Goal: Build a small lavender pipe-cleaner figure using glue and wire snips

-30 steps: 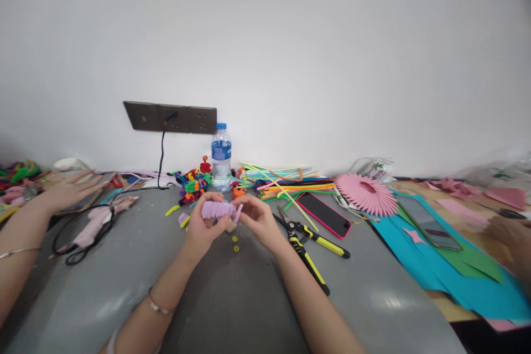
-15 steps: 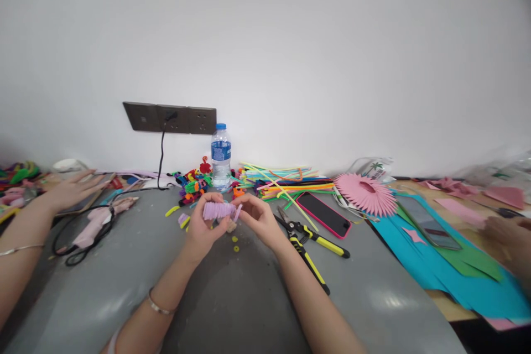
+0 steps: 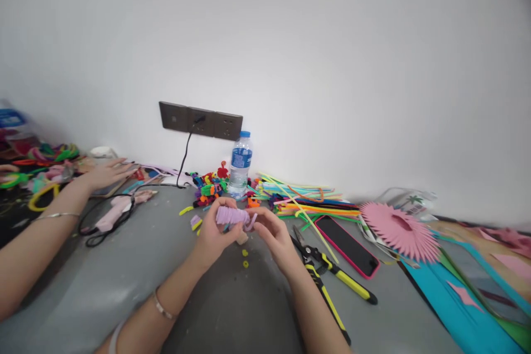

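My left hand is closed around a coil of light purple pipe cleaner, wound in tight turns and held level above the grey table. At the coil's right end a short curl sticks out, and the fingers of my right hand are bent around that end, thumb beneath. Just below my hands a small beige piece is partly hidden. Two little yellow rings lie on the table nearby. Beside my right forearm rest pliers-like cutters with yellow and black handles.
Behind my hands stand a water bottle and colourful pipe-cleaner figures. Loose pipe cleaners, a pink-cased phone and a pink paper fan ring lie rightward. At left are a corded pink glue gun and another person's arm.
The view has swung, shifting most of the scene rightward and tilting it. My hands still hold the purple coil; the curl at its right end is bent differently. The other person's arm stays at left.
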A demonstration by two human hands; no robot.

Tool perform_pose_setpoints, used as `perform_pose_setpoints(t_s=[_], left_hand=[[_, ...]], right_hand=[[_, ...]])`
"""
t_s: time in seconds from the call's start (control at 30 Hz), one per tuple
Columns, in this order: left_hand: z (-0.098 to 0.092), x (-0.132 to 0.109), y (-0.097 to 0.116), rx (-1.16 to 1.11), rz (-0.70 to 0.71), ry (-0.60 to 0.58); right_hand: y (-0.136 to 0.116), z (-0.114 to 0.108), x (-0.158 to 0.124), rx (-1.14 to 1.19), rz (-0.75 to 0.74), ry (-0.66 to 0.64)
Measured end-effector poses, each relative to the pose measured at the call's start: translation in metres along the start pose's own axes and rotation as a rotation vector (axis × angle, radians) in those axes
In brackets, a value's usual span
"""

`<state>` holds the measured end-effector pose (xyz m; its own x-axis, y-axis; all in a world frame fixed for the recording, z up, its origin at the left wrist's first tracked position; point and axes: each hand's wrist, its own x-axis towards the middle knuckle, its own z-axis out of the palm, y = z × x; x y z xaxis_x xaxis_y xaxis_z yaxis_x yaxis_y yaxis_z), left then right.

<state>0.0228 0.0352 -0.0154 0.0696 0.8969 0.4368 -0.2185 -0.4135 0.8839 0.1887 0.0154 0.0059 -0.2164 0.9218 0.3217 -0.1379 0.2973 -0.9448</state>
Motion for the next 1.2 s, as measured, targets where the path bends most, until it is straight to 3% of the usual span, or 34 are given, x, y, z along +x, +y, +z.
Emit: perform_pose_setpoints(t_s=[0.53,1.2], left_hand=[[0.008,-0.005,0.019,0.034,-0.092,-0.045],[0.007,-0.005,0.016,0.009,-0.094,-0.087]], right_hand=[[0.013,0.001,-0.002,-0.032,0.006,0.081],[0.001,0.004,0.001,0.006,0.073,0.087]])
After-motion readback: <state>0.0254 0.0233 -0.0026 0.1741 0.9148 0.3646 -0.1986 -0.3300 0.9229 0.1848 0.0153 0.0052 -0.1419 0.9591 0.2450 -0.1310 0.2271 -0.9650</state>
